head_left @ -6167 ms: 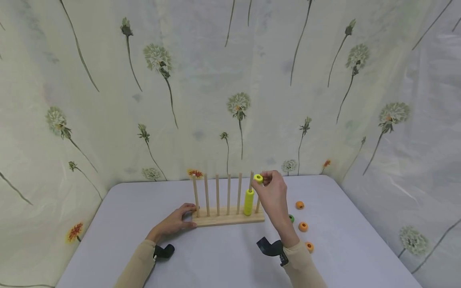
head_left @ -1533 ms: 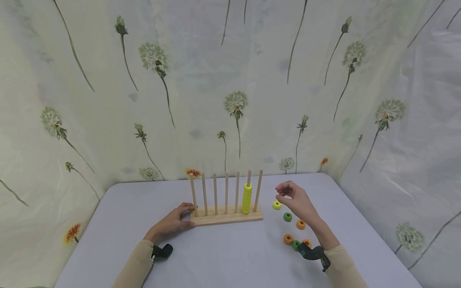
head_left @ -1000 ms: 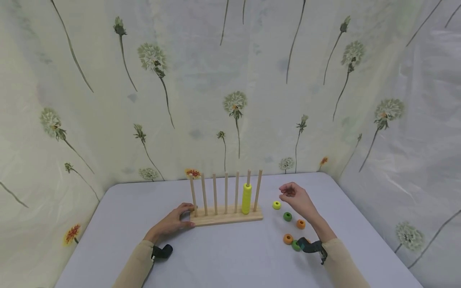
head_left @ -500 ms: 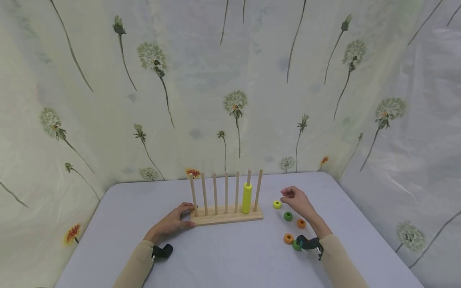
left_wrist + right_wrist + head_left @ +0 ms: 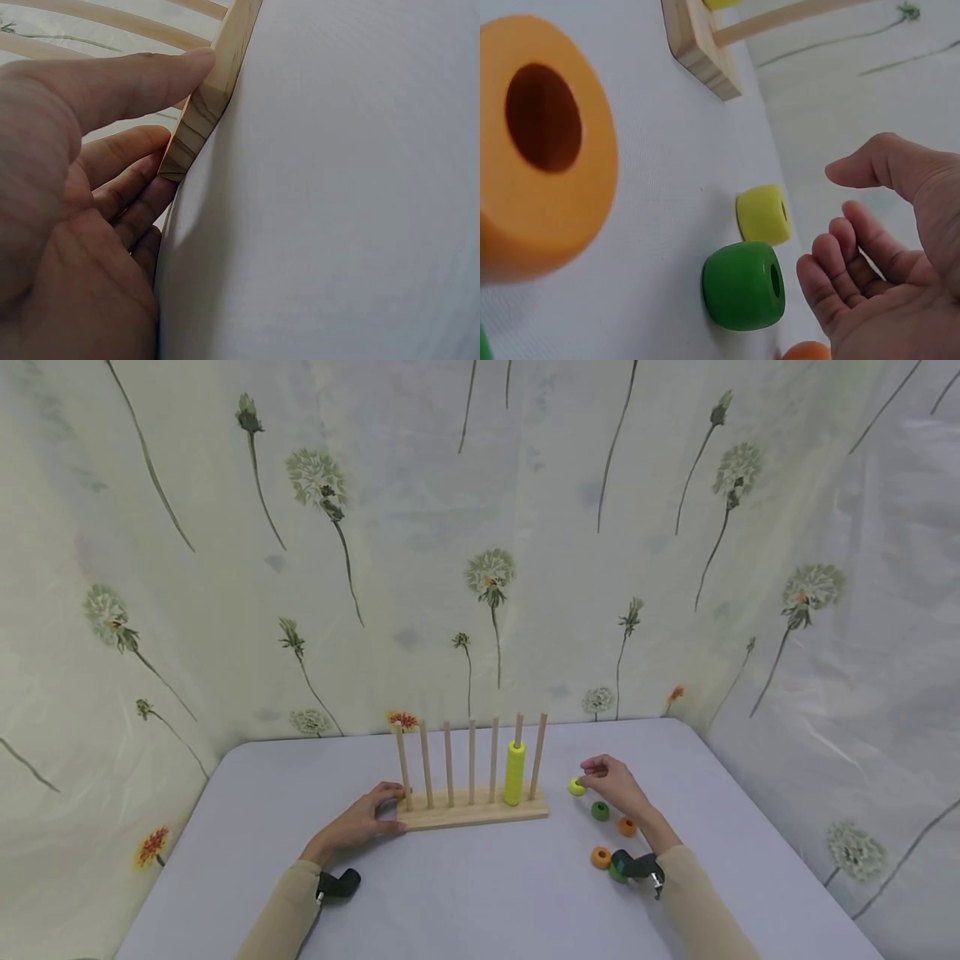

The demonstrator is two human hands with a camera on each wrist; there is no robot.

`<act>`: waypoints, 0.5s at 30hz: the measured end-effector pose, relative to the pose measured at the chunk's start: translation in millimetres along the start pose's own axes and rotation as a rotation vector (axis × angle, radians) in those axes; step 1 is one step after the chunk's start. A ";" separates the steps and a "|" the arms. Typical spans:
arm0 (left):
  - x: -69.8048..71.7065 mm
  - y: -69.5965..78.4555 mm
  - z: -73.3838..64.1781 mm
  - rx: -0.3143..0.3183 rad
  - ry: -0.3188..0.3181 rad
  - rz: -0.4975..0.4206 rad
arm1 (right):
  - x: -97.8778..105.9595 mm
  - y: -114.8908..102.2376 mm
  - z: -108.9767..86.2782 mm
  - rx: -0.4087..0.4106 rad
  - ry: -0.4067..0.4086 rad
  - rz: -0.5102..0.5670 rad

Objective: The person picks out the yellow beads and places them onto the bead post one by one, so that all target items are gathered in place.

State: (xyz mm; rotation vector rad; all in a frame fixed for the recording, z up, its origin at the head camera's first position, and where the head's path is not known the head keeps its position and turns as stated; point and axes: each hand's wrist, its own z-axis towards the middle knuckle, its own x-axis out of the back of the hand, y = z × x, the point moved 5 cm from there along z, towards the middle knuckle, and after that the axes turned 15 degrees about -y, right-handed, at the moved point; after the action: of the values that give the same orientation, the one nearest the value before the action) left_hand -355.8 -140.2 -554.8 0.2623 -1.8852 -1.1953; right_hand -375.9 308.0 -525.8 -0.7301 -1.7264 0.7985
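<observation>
A wooden peg rack (image 5: 472, 814) with several upright pegs stands mid-table. One peg, second from the right, carries a tall stack of yellow beads (image 5: 513, 774); the other pegs are bare. My left hand (image 5: 363, 820) grips the rack's left end, the thumb (image 5: 161, 79) on the front edge and the fingers behind. Right of the rack, a loose yellow bead (image 5: 575, 788) lies on the table. My right hand (image 5: 617, 787) hovers just beside and above it, thumb and fingers apart with nothing between them, as the right wrist view shows.
A green bead (image 5: 600, 811) and an orange bead (image 5: 627, 827) lie in front of the yellow one. Nearer sit another orange bead (image 5: 600, 857) and a green bead (image 5: 617, 872), partly covered by the wrist camera. A flowered curtain (image 5: 420, 568) hangs behind the table.
Earlier my right hand held a yellow bead by the peg top; the stack is now taller. Lately that hand has lowered toward the loose yellow bead. My left hand has stayed on the rack.
</observation>
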 end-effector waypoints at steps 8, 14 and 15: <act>-0.2 -2.9 2.3 -0.018 -0.008 0.016 | -5.7 11.8 5.3 -0.011 -0.031 -0.011; -0.7 -4.2 1.8 -0.012 -0.002 0.009 | -8.5 15.0 7.4 -0.027 -0.019 -0.062; -0.8 -4.4 1.7 -0.010 -0.001 0.006 | -8.7 15.0 8.1 -0.029 -0.018 -0.069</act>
State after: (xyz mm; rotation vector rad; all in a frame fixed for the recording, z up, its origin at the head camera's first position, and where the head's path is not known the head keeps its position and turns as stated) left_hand -357.7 -140.9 -559.0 0.2505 -1.8787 -1.2005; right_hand -380.0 308.6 -544.5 -0.6805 -1.7734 0.7363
